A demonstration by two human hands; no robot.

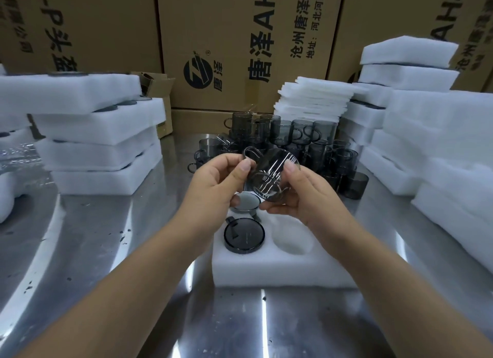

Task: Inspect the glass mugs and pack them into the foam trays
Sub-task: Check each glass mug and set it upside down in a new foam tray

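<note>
You held one smoky glass mug (269, 179) tilted on its side in the air above the foam tray (280, 272); your left hand (216, 181) pinched it beside the handle, and your right hand (301, 195) curled round its body; two packed mugs (244, 236) sat in the tray's left pockets, beside a bare pocket (292, 240); the unpacked mugs (293, 133) stood crowded on the steel table (106, 237) behind, between stacks of foam trays (101, 133).

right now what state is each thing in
held mug: lifted, tilted
left hand: pinches held mug near its handle
right hand: grips held mug's body
foam tray: part filled, near-right pocket empty
seated mugs: two, in left pockets
loose mugs: stacked behind, unpacked
</note>
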